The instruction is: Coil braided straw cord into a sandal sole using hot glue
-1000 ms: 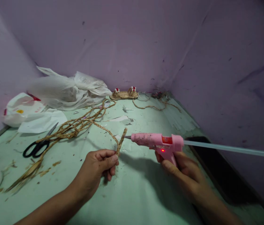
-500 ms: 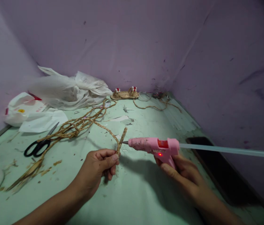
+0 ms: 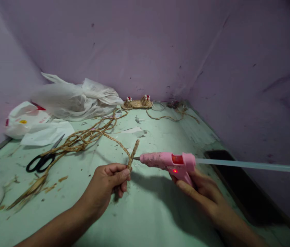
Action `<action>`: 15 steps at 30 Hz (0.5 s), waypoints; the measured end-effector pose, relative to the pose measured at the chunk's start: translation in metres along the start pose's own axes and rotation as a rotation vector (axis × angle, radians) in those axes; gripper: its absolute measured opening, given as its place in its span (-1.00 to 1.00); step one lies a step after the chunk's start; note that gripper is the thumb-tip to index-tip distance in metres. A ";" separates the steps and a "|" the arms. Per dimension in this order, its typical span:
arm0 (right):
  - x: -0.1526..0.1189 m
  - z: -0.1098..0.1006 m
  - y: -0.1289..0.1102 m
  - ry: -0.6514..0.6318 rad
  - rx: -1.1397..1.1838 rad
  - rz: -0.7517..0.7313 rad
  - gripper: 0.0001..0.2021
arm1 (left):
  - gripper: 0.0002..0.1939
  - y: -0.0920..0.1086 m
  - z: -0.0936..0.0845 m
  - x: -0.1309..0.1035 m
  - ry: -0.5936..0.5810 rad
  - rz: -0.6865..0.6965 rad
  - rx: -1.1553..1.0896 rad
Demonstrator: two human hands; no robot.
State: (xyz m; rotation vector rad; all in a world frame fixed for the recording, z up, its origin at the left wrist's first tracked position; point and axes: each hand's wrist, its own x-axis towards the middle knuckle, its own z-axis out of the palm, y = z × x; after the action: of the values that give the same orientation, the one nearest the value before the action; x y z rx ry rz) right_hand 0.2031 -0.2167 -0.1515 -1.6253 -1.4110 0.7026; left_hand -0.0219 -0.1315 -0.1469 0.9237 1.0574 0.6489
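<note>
- The left hand (image 3: 112, 180) pinches a braided rope (image 3: 135, 148) between thumb and fingers; a short end stands up beyond its fingertips, beside the strand that leads away.
- The right hand (image 3: 201, 188) is wrapped around the handle of a pink glue gun (image 3: 166, 160), whose red light glows.
- The gun's nozzle points from the right hand toward the left, at the rope just beyond the left fingertips; whether it touches is hard to tell.
- A glue stick (image 3: 247, 164) juts from the gun's back, rightward past the right hand.
- A flat black object (image 3: 237, 183) lies right of the right hand.
- Left of the left hand, black-handled scissors (image 3: 42, 163) lie on the green surface (image 3: 131, 219), partly under the rope's tangled loops.
- Farther beyond the left hand rests a crumpled white plastic bag (image 3: 80, 97).
- Farthest ahead, between both hands' directions, sits a woven straw piece (image 3: 136, 104) with red-and-white beads.
</note>
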 end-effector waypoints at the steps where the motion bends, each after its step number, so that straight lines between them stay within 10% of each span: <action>1: 0.000 0.000 0.001 -0.009 -0.003 0.021 -0.73 | -0.69 0.000 0.000 0.000 0.004 0.000 -0.004; 15: 0.012 -0.006 -0.007 -0.114 0.462 0.059 -0.70 | -0.70 -0.001 -0.001 0.000 -0.005 -0.019 0.001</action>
State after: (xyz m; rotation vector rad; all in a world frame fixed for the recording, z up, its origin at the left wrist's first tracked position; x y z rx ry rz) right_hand 0.2069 -0.2062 -0.1411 -1.2813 -1.1710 1.0813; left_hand -0.0228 -0.1316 -0.1482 0.9154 1.0608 0.6301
